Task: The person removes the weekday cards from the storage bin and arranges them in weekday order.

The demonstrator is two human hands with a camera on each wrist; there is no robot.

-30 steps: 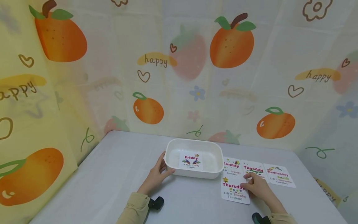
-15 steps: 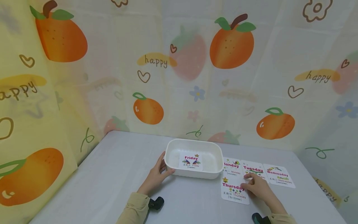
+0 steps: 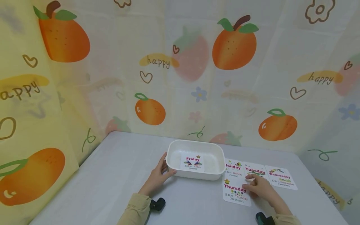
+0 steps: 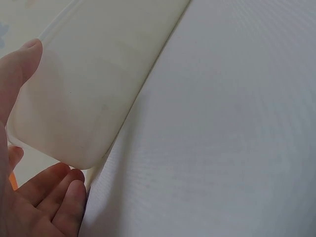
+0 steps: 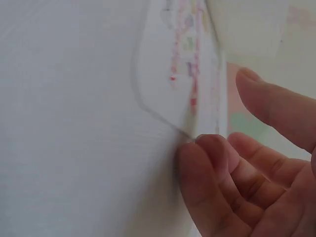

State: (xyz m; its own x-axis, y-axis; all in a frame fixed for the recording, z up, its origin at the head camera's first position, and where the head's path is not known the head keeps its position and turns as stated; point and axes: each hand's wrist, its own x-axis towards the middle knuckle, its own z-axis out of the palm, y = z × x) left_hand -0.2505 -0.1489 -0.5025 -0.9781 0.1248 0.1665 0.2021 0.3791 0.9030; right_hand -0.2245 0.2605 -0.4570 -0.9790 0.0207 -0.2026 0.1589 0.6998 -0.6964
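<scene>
My left hand grips the left end of a white plastic box, thumb on its front rim and fingers round the side. In the left wrist view the thumb lies over the rim of the box. A Friday card lies inside. At the right edge of the Thursday card my right hand rests, partly covering the Tuesday card. The right wrist view shows its fingers loosely curled by a card corner, thumb apart, with nothing pinched.
The Monday card lies beside the box, above Thursday, its left edge hidden by the box. Farther right is the Wednesday card. A fruit-patterned curtain hangs behind the white table.
The head view has shifted very slightly. Both hands, the box and the cards stay in place.
</scene>
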